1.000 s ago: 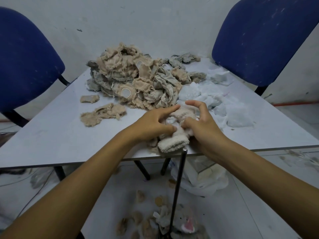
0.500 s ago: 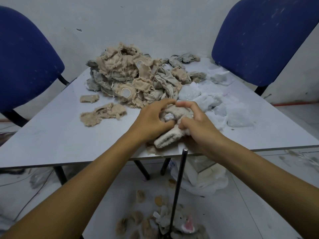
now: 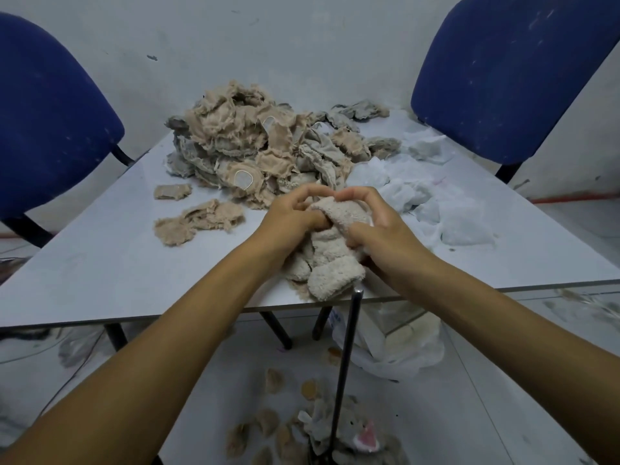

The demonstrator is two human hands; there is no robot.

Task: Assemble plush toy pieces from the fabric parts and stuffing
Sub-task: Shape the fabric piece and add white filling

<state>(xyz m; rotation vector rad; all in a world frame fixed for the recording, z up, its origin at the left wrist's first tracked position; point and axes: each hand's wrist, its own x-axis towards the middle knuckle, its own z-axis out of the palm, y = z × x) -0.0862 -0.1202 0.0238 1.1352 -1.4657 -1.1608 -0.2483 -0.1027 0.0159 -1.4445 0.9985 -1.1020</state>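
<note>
While both hands work at the near edge of the table (image 3: 100, 263), the left hand (image 3: 288, 223) and right hand (image 3: 385, 236) curl their fingers around 1 cream plush piece (image 3: 335, 260), gripping it from either side. Behind it lie a fabric pile (image 3: 255, 152) and white stuffing (image 3: 436, 209).

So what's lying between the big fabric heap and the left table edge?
In the head view, two loose tan scraps: a small fabric piece and a larger ragged clump. Around them the white table is bare.
</note>
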